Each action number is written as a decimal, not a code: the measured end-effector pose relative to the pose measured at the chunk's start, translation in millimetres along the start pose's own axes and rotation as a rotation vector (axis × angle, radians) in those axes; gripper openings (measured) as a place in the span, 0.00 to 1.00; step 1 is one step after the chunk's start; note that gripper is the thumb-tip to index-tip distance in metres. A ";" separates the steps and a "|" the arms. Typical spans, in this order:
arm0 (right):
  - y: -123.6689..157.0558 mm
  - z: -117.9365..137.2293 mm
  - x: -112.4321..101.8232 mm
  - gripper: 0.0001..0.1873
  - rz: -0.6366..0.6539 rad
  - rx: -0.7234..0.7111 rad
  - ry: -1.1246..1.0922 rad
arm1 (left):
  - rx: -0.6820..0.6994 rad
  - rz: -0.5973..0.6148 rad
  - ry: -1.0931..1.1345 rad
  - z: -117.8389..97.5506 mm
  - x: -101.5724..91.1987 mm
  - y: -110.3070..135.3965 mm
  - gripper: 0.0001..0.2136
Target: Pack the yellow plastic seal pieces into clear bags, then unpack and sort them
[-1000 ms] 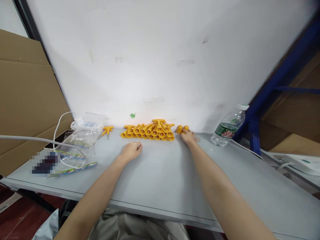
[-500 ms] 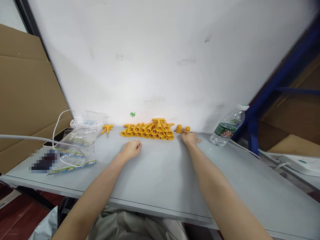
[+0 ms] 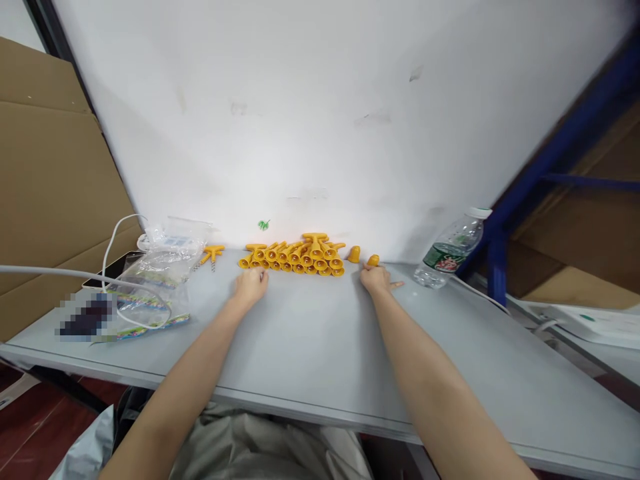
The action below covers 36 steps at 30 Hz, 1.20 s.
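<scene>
A stacked row of yellow T-handled pieces [image 3: 299, 259] with bell-shaped open mouths lies against the wall, mouths toward me. My left hand [image 3: 251, 285] is closed at the front left of this stack, its fingertips by the lower row; what it holds, if anything, is hidden. To the right of the stack, my right hand [image 3: 376, 277] has its fingers curled on the table, with one finger sticking out to the right. Just beyond its knuckles is a yellow bell-shaped cap [image 3: 373, 259], and another yellow cap [image 3: 354, 254] stands beside it. Yellow-handled corkscrews [image 3: 213, 253] lie at the left.
Clear plastic bags [image 3: 170, 257], a white cable [image 3: 107, 250] and a blurred dark item [image 3: 87, 317] lie on the left. A plastic bottle [image 3: 450, 252] leans at the right near a blue frame [image 3: 497, 267]. Cardboard [image 3: 55, 187] stands left of the white wall [image 3: 300, 133].
My left hand has moved forward and left, up to the front of the yellow stack. My right hand stays by the yellow caps. The whole view has shifted slightly.
</scene>
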State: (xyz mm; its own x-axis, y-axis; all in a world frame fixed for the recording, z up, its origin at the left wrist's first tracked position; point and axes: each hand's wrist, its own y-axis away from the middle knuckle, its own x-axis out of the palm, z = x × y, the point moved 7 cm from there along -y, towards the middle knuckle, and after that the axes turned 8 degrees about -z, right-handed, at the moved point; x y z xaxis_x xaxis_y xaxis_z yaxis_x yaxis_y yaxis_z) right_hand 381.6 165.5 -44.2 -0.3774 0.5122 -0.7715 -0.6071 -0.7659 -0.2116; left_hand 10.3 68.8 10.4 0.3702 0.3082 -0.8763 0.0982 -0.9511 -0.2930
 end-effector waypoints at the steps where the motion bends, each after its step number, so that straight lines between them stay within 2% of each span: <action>1: 5.7 -0.7 -0.9 0.22 -0.015 -0.003 -0.007 | -0.042 -0.036 0.001 6.1 -4.2 -2.7 0.16; 5: 28.5 0.4 -4.8 0.22 -0.062 -0.063 0.000 | -0.194 -0.223 -0.021 35.1 -20.8 -12.1 0.17; 7: 37.7 2.2 -6.8 0.22 -0.071 -0.095 -0.002 | -0.312 -0.266 -0.042 54.5 -22.8 -14.4 0.20; 11: 47.6 5.5 -13.1 0.23 -0.083 -0.100 -0.040 | -0.487 -0.193 -0.078 88.9 -12.5 -16.8 0.27; 14: 51.4 12.8 -22.7 0.24 -0.141 -0.132 -0.087 | -0.513 -0.116 -0.114 102.3 -3.9 -17.4 0.27; 17: 56.5 25.6 -34.4 0.23 -0.223 -0.216 -0.140 | -0.441 -0.102 -0.156 100.4 -2.0 -17.7 0.23; 22: 69.5 51.3 -50.6 0.21 -0.333 -0.372 -0.177 | -0.328 -0.136 -0.221 79.4 -8.2 -16.5 0.19; 27: 84.0 74.9 -54.1 0.20 -0.368 -0.513 -0.224 | -0.254 -0.059 -0.147 59.7 -8.5 -18.9 0.17; 33: 96.0 89.8 -50.4 0.19 -0.384 -0.674 -0.458 | -0.287 -0.162 -0.170 70.4 -14.8 -18.9 0.16; 36: 99.3 95.3 -45.5 0.19 -0.317 -0.724 -0.533 | -0.281 -0.079 -0.196 77.0 -5.4 -18.2 0.18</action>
State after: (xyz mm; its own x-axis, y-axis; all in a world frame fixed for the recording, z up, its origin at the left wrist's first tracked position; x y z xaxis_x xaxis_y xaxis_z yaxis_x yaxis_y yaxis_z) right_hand 271.8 103.1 27.0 -0.6473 0.7102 -0.2768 -0.2233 -0.5239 -0.8220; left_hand -64.6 86.2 -9.0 0.1696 0.3540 -0.9198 0.3802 -0.8845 -0.2703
